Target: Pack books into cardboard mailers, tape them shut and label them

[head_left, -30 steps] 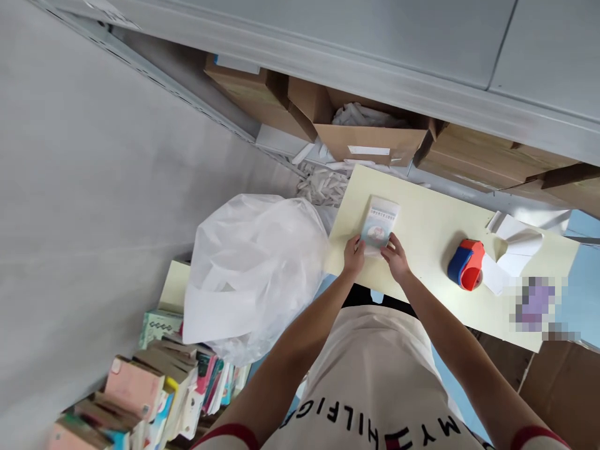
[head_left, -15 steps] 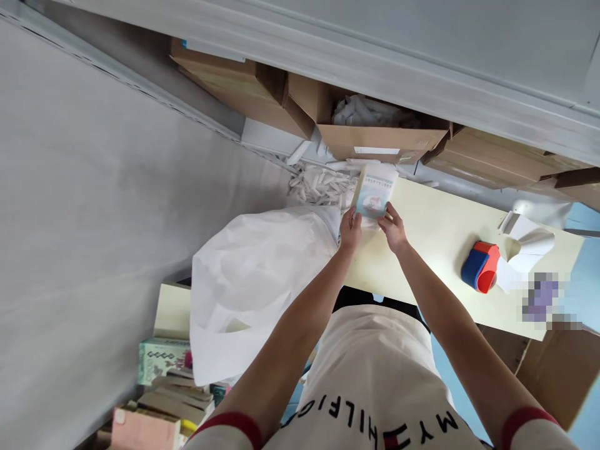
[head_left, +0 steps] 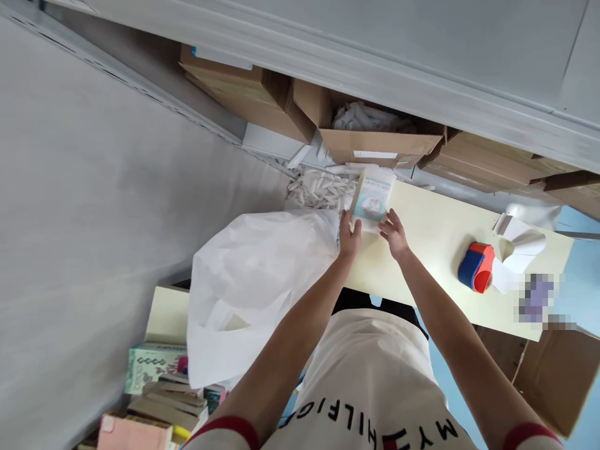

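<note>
A flat, pale packet with a light-blue printed front [head_left: 372, 203] lies on the cream tabletop [head_left: 431, 228], at its far left part. It may be a stack; I cannot tell. My left hand [head_left: 349, 235] is open beside its near left corner, thumb and fingers apart. Just off the near right corner, my right hand [head_left: 394, 234] is open too, fingers spread. Neither hand grips the packet. To the left of it is a heap of white, narrow paper-like pieces [head_left: 321, 189]. A large white plastic bag [head_left: 253, 269] bulges beside my left forearm.
Open cardboard boxes [head_left: 375, 142] line the back under a grey overhang [head_left: 375, 69]. Farther right on the table are a red and blue tape dispenser [head_left: 476, 267], white paper [head_left: 522, 244] and a blurred purple item [head_left: 537, 298]. Books [head_left: 164, 400] are stacked at lower left.
Both hands have let go of the packet's near edge and opened, drawing slightly back toward me. The packet now rests on the table. The view has shifted a little.
</note>
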### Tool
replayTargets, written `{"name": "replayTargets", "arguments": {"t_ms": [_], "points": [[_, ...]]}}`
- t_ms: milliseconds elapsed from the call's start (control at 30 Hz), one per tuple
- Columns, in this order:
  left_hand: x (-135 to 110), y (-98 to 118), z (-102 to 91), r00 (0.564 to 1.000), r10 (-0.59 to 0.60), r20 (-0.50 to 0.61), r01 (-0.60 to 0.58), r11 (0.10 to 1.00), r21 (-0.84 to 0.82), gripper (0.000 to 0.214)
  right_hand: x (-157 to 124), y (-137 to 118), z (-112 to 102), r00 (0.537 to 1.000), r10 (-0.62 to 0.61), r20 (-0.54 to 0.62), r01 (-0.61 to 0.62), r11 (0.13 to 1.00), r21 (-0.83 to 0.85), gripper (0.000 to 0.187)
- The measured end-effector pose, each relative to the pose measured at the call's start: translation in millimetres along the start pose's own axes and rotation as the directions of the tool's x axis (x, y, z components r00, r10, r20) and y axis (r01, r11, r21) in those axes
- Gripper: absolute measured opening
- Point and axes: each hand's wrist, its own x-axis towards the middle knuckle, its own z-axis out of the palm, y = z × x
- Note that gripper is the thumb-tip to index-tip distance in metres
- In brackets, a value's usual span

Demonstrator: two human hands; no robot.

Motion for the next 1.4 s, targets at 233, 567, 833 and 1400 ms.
{"name": "replayTargets", "arguments": {"t_ms": [233,567,833,1400], "points": [[-54.5,8.4,-4.3,0.994,0.09,0.062,-0.09,0.996,-0.006,0.054,-64.0,8.4,-35.8,0.997,-0.07,0.032,0.07,0.998,-0.007,0.079],[-148.1,42.5,-6.4,0.968,0.105,0.226,-0.082,0.991,-0.107,0.037,-142.0,20.5,-96.7,0.979,-0.125,0.164,0.149,0.979,-0.143,0.051],[-232.9,18.4,-9.3,0.998,0.06,-0.032,-0.064,0.989,-0.136,0.038,-165.9,42.6,-128.2,0.924,-0.141,0.354,0.218,0.958,-0.186,0.046],[-397.8,-53.9,-130.2,0.791,-0.015,-0.612,-0.184,0.948,-0.261,0.039,-238.0,119.8,-22.4,0.613,0.037,0.789,0.441,0.813,-0.381,0.052]]}}
